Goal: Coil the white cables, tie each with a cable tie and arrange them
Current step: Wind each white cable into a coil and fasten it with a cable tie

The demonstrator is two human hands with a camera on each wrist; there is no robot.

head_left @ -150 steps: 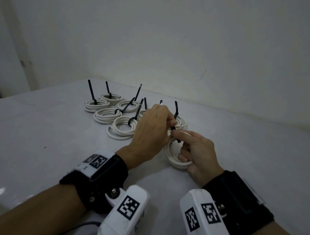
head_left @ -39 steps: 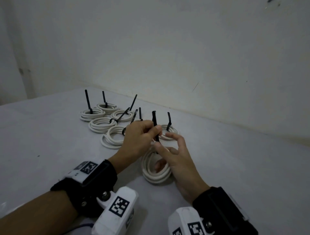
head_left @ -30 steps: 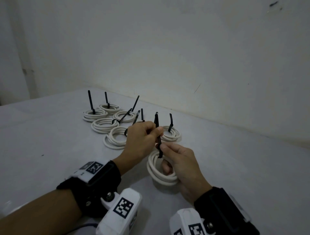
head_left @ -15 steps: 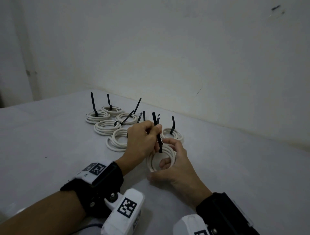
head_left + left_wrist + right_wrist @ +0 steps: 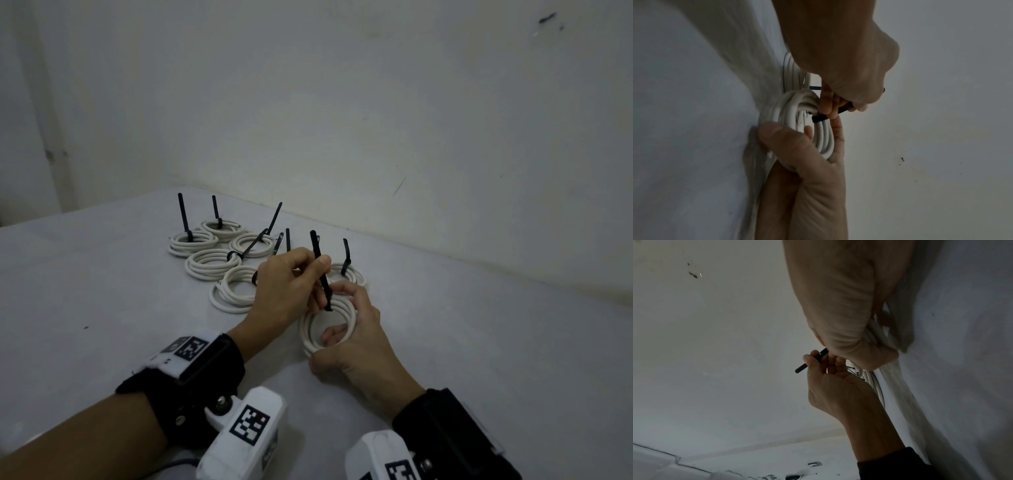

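Right now the white cable coil lies on the table, just in front of the row of tied coils, held between both hands. It is a round bundle of several smooth, rubbery loops, bound on its far side by a black cable tie. The tie is a thin, flat plastic strip; its tail rises nearly upright from the bundle.

The left hand pinches that tail between thumb and curled fingers, just above the coil. The right hand grips the coil: its thumb presses the near rim, fingers curl through the middle opening, and the index finger reaches to the tie's band.

Beyond the coil, the tied coils sit close together on the table, each with a stiff black tail standing up or leaning.

From the left wrist, the band shows wrapped snug round the loops. The tie's locking head is hard to make out behind the fingers, and the left hand hides two coils partly.
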